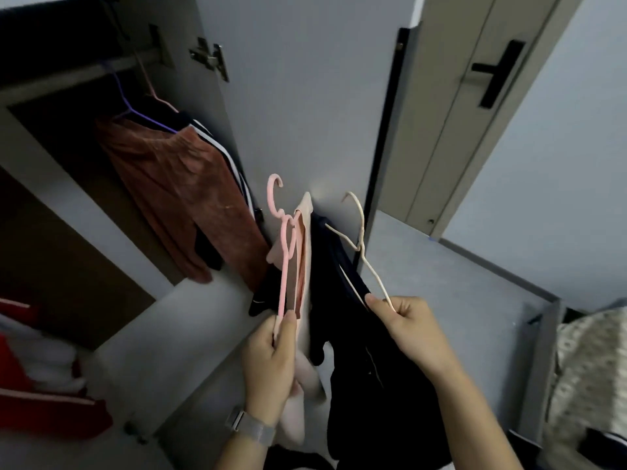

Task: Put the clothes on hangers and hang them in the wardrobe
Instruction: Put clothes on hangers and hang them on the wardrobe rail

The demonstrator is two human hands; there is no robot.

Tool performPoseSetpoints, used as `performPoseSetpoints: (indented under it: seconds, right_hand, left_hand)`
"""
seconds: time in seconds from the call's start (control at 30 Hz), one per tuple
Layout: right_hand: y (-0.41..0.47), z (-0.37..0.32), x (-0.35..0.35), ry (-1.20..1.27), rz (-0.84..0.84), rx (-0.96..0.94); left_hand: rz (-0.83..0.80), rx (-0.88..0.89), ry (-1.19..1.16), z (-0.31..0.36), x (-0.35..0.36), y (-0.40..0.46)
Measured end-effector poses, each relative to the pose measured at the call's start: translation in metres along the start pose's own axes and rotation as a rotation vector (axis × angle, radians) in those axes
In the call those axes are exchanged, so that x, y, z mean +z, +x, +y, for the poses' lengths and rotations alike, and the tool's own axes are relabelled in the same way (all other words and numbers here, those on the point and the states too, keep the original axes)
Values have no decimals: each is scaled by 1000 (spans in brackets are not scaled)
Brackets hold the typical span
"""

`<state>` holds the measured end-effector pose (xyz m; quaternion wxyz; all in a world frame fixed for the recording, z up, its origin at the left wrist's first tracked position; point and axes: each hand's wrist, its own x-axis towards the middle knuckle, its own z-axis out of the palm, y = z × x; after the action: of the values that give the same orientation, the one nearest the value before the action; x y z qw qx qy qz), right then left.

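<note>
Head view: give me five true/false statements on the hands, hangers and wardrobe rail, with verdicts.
1. The left hand grips a pink hanger. True.
2. The right hand is empty. False: it pinches a cream hanger with a dark garment.
3. A rust-brown garment hangs on a purple hanger in the wardrobe. True.
4. The wardrobe rail holds nothing. False: hangers with clothes hang from it.
5. The left wrist wears a watch band. True.
</note>
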<state>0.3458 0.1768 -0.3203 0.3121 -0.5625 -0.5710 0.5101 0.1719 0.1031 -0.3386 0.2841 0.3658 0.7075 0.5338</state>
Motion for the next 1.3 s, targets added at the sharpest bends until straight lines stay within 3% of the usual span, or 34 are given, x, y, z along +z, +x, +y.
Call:
performPoseSetpoints:
  seconds: [0.17, 0.37, 0.5, 0.87, 1.3]
  right_hand:
    - [-41, 27, -60, -99, 18, 52]
    - [-90, 57, -114, -140, 96, 142]
    - [-123, 72, -136, -129, 240, 179]
    - [-200, 101, -178, 13, 622, 243]
    - [-267, 90, -227, 181, 1019, 297]
  left_hand:
    - [-72, -16, 8, 8, 41, -45]
    - [-290, 94, 102, 14, 89, -83]
    - [-376, 57, 88, 19, 121, -101]
    - [-788, 293, 145, 50, 189, -133]
    - [-1029, 494, 110, 85, 249, -134]
